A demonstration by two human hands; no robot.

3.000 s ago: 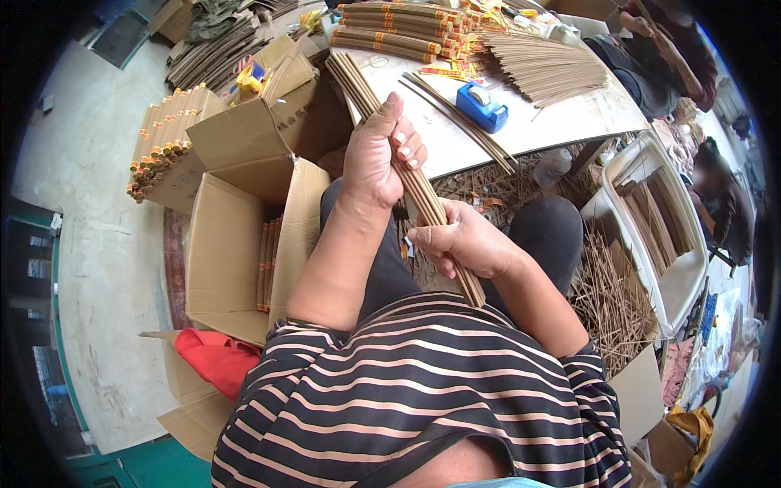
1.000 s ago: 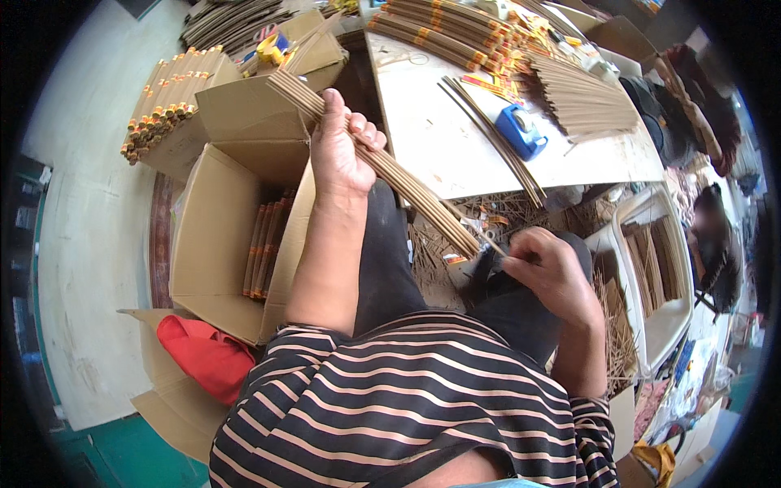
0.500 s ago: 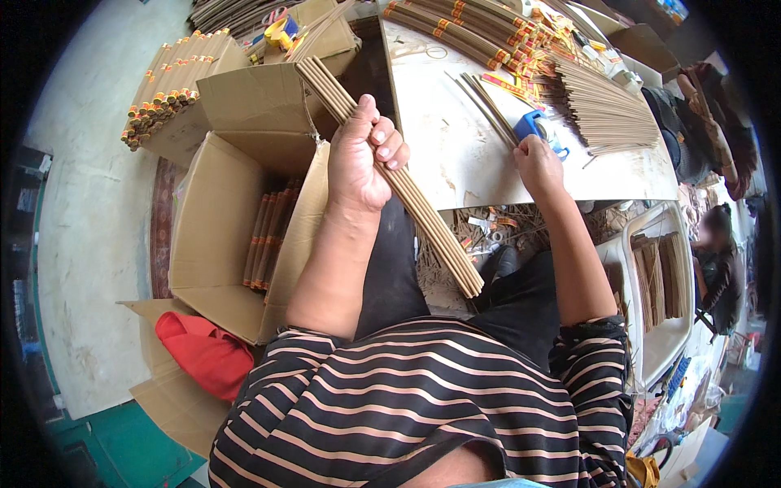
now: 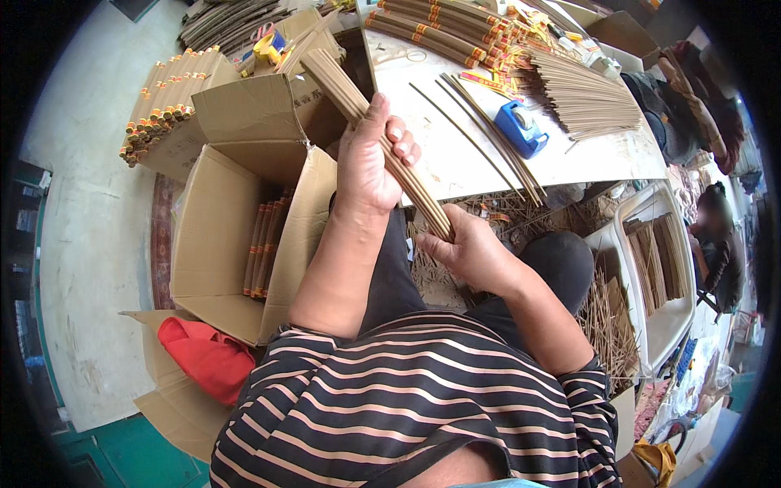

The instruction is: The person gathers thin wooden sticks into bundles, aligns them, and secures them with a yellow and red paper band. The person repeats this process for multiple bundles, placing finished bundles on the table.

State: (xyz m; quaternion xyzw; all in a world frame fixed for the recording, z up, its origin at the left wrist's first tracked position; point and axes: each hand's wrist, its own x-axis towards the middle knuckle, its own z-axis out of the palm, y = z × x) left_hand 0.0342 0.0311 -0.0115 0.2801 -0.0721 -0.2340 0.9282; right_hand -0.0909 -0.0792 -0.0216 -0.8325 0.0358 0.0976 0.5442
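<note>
My left hand (image 4: 376, 163) is closed around the middle of a bundle of brown incense sticks (image 4: 335, 84), held slanting above my lap. At the bundle's lower end, my right hand (image 4: 472, 246) has its thumb and fingers wrapped round the stick ends. On the white table (image 4: 407, 98) ahead lie several loose incense sticks (image 4: 486, 134), some jutting over the near edge. A blue tape dispenser (image 4: 521, 130) stands just right of them. Farther right, a fanned pile of incense sticks (image 4: 584, 93) spreads across the tabletop.
Left of my legs, an open cardboard box (image 4: 232, 220) holds several banded bundles (image 4: 268, 244). Wrapped bundles (image 4: 431, 37) lie at the table's far side. A white tub (image 4: 651, 301) with brown sticks stands right. Red cloth (image 4: 203, 358) lies near the box. Another person (image 4: 716, 244) sits far right.
My right hand has left the tape dispenser and come down to the bundle's lower end. The loose sticks on the table have shifted nearer its front edge and spread apart.
</note>
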